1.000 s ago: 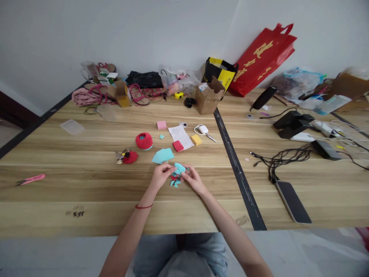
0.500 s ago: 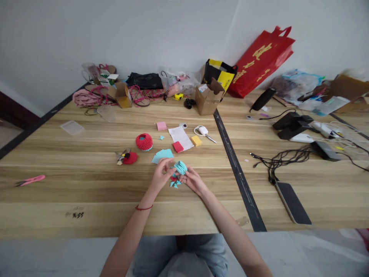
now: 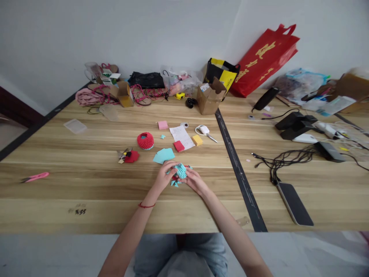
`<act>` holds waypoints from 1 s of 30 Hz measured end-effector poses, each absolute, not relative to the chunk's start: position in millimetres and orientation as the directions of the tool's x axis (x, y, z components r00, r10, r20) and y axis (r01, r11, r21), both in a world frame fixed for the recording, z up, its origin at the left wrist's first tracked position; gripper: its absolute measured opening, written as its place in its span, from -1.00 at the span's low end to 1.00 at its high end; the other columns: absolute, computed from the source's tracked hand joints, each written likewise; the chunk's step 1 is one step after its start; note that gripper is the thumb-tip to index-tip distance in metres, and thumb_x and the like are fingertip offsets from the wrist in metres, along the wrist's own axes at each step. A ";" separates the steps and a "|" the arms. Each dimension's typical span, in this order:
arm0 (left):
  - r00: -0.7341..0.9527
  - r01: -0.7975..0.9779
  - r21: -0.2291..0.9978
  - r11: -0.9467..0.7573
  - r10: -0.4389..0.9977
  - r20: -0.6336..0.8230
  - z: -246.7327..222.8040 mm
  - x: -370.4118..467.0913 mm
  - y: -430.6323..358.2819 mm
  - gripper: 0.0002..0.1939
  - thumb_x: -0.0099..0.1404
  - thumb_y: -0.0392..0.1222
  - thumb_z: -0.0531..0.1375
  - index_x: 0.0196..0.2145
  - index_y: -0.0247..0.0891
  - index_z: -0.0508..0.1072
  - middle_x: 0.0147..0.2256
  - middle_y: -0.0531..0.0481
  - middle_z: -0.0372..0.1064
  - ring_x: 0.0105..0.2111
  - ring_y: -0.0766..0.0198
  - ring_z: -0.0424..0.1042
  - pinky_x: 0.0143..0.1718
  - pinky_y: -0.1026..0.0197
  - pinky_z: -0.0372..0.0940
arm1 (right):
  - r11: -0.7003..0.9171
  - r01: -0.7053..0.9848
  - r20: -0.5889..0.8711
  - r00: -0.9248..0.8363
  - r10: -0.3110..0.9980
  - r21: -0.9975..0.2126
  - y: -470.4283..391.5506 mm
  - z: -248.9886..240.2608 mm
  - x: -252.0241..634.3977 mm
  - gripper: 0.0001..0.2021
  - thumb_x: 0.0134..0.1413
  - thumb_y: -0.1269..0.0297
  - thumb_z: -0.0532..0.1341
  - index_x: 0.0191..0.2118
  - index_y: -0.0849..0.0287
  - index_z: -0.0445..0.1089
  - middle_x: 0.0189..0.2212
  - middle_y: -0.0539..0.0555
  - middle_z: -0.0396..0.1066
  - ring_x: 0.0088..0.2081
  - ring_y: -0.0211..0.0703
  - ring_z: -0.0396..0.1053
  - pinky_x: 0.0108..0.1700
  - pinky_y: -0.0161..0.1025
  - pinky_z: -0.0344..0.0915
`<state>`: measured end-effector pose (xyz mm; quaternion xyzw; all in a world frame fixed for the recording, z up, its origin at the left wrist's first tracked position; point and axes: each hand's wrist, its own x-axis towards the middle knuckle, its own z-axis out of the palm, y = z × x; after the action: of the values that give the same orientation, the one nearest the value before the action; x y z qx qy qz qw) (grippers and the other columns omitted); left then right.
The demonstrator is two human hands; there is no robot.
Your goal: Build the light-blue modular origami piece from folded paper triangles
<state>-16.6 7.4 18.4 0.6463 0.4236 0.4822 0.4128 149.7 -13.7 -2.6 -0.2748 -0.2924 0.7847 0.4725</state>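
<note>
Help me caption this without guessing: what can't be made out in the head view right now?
Head view: side edges of the blue paper piece, partly hidden by the left hand and right hand.
Head view: writing on the white sheet, too small to read.
Head view: bottom inside the brown bag, hidden by its front wall.
Head view: far end of the cardboard box, cut off by the right edge.

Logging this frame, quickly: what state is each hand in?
Left hand: closed, holding the turquoise paper piece.
Right hand: closed, holding the same piece's other side.
</note>
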 end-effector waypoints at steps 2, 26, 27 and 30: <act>0.191 0.140 0.948 -0.287 0.947 0.258 18.4 -17.2 7.8 -0.62 0.32 0.05 0.05 -0.19 -0.26 0.53 -0.15 -0.17 0.46 -0.09 0.13 0.38 0.03 0.07 0.22 | -0.396 -0.579 -0.157 -0.418 0.895 -0.713 -13.4 -1.3 150.5 -0.67 -0.10 0.14 0.36 -0.20 0.19 0.44 -0.31 0.11 0.52 -0.36 -0.16 0.46 -0.21 -0.17 0.39; 0.266 0.252 0.844 -0.474 0.872 0.410 30.4 -18.5 2.6 -0.79 0.21 -0.10 0.22 -0.22 -0.22 0.46 -0.15 -0.15 0.42 -0.06 0.09 0.34 0.05 -0.02 0.18 | -0.391 -0.521 -0.162 -0.430 0.888 -0.759 -12.8 -0.9 151.0 -0.65 -0.08 0.05 0.33 -0.23 0.19 0.44 -0.37 0.09 0.51 -0.39 -0.19 0.43 -0.25 -0.22 0.36; 0.246 0.236 0.861 -0.451 0.885 0.396 29.9 -19.1 3.2 -0.84 0.23 -0.11 0.19 -0.29 -0.23 0.47 -0.17 -0.15 0.41 -0.07 0.11 0.35 0.04 0.00 0.19 | -0.403 -0.510 -0.169 -0.444 0.880 -0.760 -12.8 -0.3 151.0 -0.65 -0.08 0.04 0.33 -0.25 0.20 0.44 -0.39 0.09 0.51 -0.42 -0.21 0.41 -0.29 -0.24 0.35; 0.220 0.218 0.896 -0.387 0.914 0.341 29.5 -20.7 5.5 -0.84 0.20 -0.11 0.22 -0.43 -0.25 0.45 -0.19 -0.14 0.38 -0.09 0.12 0.35 0.01 0.04 0.21 | -0.434 -0.486 -0.186 -0.477 0.859 -0.759 -13.0 1.7 151.3 -0.64 -0.09 0.02 0.33 -0.29 0.23 0.44 -0.44 0.08 0.50 -0.49 -0.25 0.39 -0.37 -0.29 0.33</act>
<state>-20.7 5.5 29.5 0.6876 0.4113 0.4699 0.3704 151.3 -13.0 1.7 -0.2884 -0.3236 0.7960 0.4224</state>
